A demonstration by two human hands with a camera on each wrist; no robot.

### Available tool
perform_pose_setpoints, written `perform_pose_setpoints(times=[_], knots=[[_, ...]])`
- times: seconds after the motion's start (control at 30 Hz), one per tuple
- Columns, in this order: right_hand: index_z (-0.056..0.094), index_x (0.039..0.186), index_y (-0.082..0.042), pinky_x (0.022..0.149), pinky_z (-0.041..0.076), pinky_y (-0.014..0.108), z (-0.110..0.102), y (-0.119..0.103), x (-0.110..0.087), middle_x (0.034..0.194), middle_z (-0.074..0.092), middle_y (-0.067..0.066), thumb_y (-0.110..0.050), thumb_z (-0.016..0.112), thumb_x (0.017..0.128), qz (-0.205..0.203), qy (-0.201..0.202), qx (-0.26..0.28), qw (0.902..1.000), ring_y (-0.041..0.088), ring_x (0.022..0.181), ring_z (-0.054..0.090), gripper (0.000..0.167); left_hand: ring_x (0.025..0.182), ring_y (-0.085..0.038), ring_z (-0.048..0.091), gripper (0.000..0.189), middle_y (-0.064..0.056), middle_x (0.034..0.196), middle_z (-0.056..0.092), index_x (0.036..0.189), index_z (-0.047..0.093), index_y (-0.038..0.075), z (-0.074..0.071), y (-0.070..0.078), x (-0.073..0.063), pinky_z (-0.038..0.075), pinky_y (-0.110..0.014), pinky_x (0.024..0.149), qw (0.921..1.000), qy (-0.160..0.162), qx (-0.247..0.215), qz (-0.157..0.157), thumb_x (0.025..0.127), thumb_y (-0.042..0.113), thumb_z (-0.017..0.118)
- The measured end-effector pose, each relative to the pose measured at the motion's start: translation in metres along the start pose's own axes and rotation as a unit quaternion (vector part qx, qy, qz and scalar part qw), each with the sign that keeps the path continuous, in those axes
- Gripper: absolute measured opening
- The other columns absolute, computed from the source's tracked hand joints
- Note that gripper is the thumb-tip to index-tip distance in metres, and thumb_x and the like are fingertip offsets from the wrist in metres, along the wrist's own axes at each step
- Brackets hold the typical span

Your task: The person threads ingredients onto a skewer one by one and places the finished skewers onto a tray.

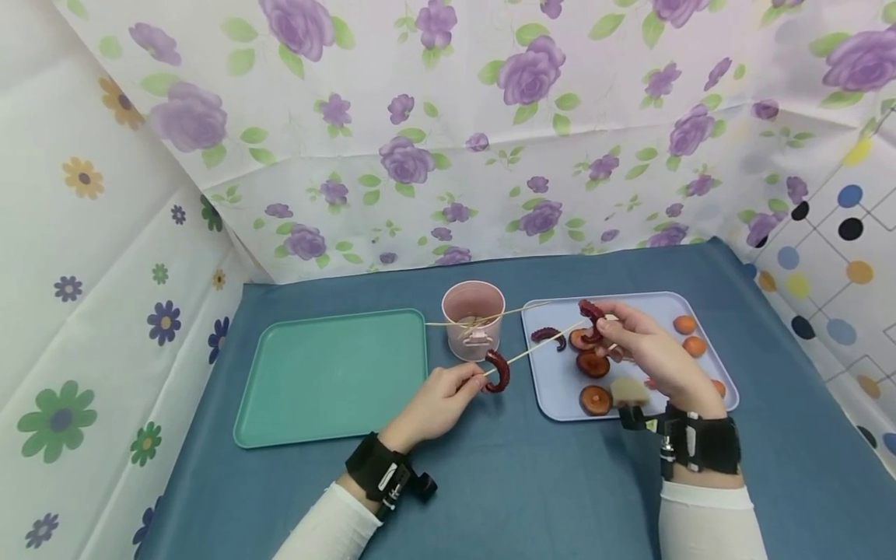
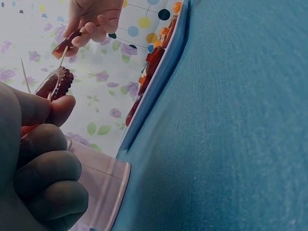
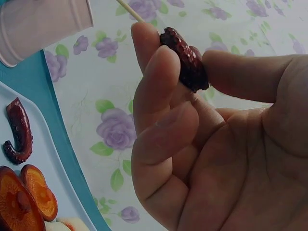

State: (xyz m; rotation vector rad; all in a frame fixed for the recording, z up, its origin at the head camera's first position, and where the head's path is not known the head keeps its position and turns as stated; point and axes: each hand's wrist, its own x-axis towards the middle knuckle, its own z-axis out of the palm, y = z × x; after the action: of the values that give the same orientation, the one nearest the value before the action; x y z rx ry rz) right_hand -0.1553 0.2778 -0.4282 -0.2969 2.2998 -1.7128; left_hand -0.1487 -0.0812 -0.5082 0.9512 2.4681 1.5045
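My left hand [image 1: 442,398] pinches a thin wooden skewer [image 1: 546,341] between thumb and forefinger, its other fingers curled in. A dark red curled octopus tentacle [image 1: 503,372] is threaded on the skewer close to those fingertips. At the skewer's far end, my right hand [image 1: 661,354] pinches a second octopus tentacle [image 3: 185,57] between thumb and fingers. The skewer's tip meets this piece; how deep it goes in is hidden. Below the right hand lies a pale lavender tray [image 1: 553,400] with a third tentacle [image 1: 549,334] and several brown mushroom caps [image 1: 593,364].
A pink cup [image 1: 458,342] stands between the trays, with wooden skewers leaning out over its rim. On the left lies a green tray [image 1: 336,381]. Orange balls [image 1: 694,346] and a pale chunk [image 1: 628,390] sit on the lavender tray. Patterned cloth walls surround the blue tabletop [image 1: 518,482].
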Motion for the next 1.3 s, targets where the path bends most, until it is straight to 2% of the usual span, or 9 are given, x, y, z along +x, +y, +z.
perform_pose_setpoints(times=[0.1, 0.27, 0.37, 0.5, 0.6, 0.77, 0.9, 1.03, 1.3], knots=[[0.047, 0.149, 0.0, 0.087, 0.051, 0.036, 0.001, 0.001, 0.0, 0.112, 0.069, 0.007, -0.029, 0.051, 0.116, 0.005, -0.001, -0.006, 1.0, 0.025, 0.097, 0.065, 0.045, 0.059, -0.007, 0.041, 0.024, 0.007, 0.073, 0.048, 0.1, 0.071, 0.01, 0.001, 0.0, 0.0, 0.032, -0.025, 0.06, 1.0, 0.0, -0.001, 0.004, 0.114, 0.02, 0.055], [0.059, 0.139, -0.004, 0.091, 0.052, 0.041, 0.004, 0.001, 0.001, 0.117, 0.069, 0.015, -0.035, 0.059, 0.113, 0.018, -0.003, -0.036, 0.9992, 0.035, 0.105, 0.063, 0.04, 0.057, -0.006, 0.039, 0.027, 0.008, 0.071, 0.047, 0.1, 0.072, 0.006, 0.004, 0.0, 0.0, 0.032, -0.025, 0.059, 0.9999, 0.001, -0.004, 0.011, 0.115, 0.02, 0.055], [0.067, 0.131, -0.007, 0.095, 0.05, 0.046, 0.007, -0.001, 0.002, 0.117, 0.071, 0.014, -0.038, 0.065, 0.109, 0.022, -0.009, -0.057, 0.9981, 0.041, 0.11, 0.062, 0.038, 0.057, -0.006, 0.039, 0.027, 0.008, 0.071, 0.047, 0.1, 0.071, 0.005, 0.005, 0.0, 0.0, 0.032, -0.026, 0.059, 0.9998, -0.001, -0.008, 0.019, 0.115, 0.02, 0.054], [0.074, 0.124, -0.01, 0.097, 0.049, 0.047, 0.012, -0.001, 0.004, 0.116, 0.074, 0.009, -0.039, 0.071, 0.106, 0.021, -0.016, -0.077, 0.9967, 0.037, 0.11, 0.064, 0.035, 0.056, -0.006, 0.038, 0.026, 0.009, 0.071, 0.047, 0.101, 0.071, 0.006, 0.005, 0.0, -0.001, 0.032, -0.025, 0.058, 0.9996, -0.004, -0.012, 0.025, 0.115, 0.02, 0.055], [0.073, 0.125, -0.007, 0.089, 0.051, 0.04, 0.016, 0.0, 0.008, 0.115, 0.073, 0.013, -0.036, 0.073, 0.105, 0.016, -0.022, -0.074, 0.9969, 0.035, 0.104, 0.064, 0.035, 0.056, -0.005, 0.038, 0.025, 0.009, 0.07, 0.047, 0.101, 0.072, 0.008, 0.005, 0.002, -0.001, 0.032, -0.025, 0.058, 0.9996, -0.001, -0.011, 0.027, 0.115, 0.019, 0.055], [0.07, 0.129, -0.002, 0.072, 0.048, 0.038, 0.027, 0.003, 0.015, 0.108, 0.074, 0.023, -0.028, 0.076, 0.103, 0.013, -0.05, -0.047, 0.9976, 0.046, 0.096, 0.059, 0.037, 0.056, -0.006, 0.038, 0.026, 0.009, 0.07, 0.046, 0.1, 0.071, 0.006, 0.003, 0.004, -0.001, 0.032, -0.026, 0.058, 0.9995, -0.002, -0.011, 0.031, 0.115, 0.02, 0.054], [0.069, 0.132, -0.003, 0.069, 0.047, 0.036, 0.039, 0.003, 0.019, 0.105, 0.078, 0.013, -0.032, 0.079, 0.101, 0.023, -0.061, -0.062, 0.996, 0.046, 0.099, 0.061, 0.043, 0.057, -0.005, 0.039, 0.026, 0.008, 0.071, 0.047, 0.101, 0.071, 0.006, 0.004, 0.004, 0.0, 0.032, -0.025, 0.059, 0.9996, -0.004, -0.009, 0.028, 0.115, 0.02, 0.054], [0.067, 0.133, -0.003, 0.077, 0.048, 0.034, 0.049, 0.002, 0.023, 0.105, 0.079, 0.011, -0.033, 0.08, 0.1, 0.031, -0.075, -0.068, 0.9944, 0.039, 0.1, 0.064, 0.047, 0.057, -0.006, 0.039, 0.024, 0.008, 0.072, 0.047, 0.1, 0.07, 0.01, 0.004, 0.004, 0.0, 0.033, -0.026, 0.059, 0.9996, -0.006, -0.01, 0.026, 0.115, 0.02, 0.054], [0.068, 0.133, 0.001, 0.099, 0.049, 0.045, 0.059, 0.003, 0.031, 0.102, 0.08, 0.01, -0.032, 0.077, 0.102, 0.022, -0.113, -0.067, 0.9911, 0.028, 0.109, 0.067, 0.046, 0.056, -0.007, 0.04, 0.024, 0.007, 0.071, 0.046, 0.098, 0.069, 0.011, 0.004, 0.006, 0.0, 0.032, -0.026, 0.058, 0.9998, -0.003, -0.013, 0.017, 0.115, 0.02, 0.054]])
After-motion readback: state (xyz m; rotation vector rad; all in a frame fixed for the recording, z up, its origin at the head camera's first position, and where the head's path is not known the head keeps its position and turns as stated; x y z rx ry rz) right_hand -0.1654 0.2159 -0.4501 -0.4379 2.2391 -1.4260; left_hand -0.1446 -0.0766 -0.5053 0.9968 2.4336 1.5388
